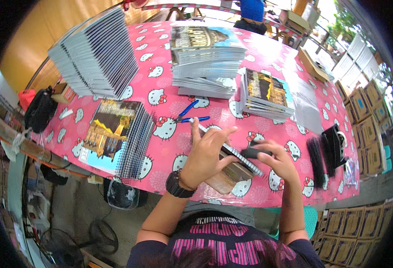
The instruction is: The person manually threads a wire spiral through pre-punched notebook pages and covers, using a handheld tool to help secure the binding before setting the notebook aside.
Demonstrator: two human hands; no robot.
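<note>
A thin spiral-bound book (250,166) lies slantwise in front of me, its bound edge up and to the right. Across it my left hand (207,154) grips the book from the left, thumb and fingertips close to the binding. My right hand (279,158) closes around a small dark object (249,152) held against the bound edge; its exact kind is blurred. Under the book, a wooden block (223,181) shows at the table's near edge. Blue-handled pliers (188,117) lie open just beyond my left hand.
Stacks of spiral-bound books stand at far left (100,53) and near left (116,138). Other book piles are at the back middle (207,58) and right (265,94). Black binding coils (315,161) lie at right beside a black device (335,145). Clear plastic (306,105) covers pink patterned cloth.
</note>
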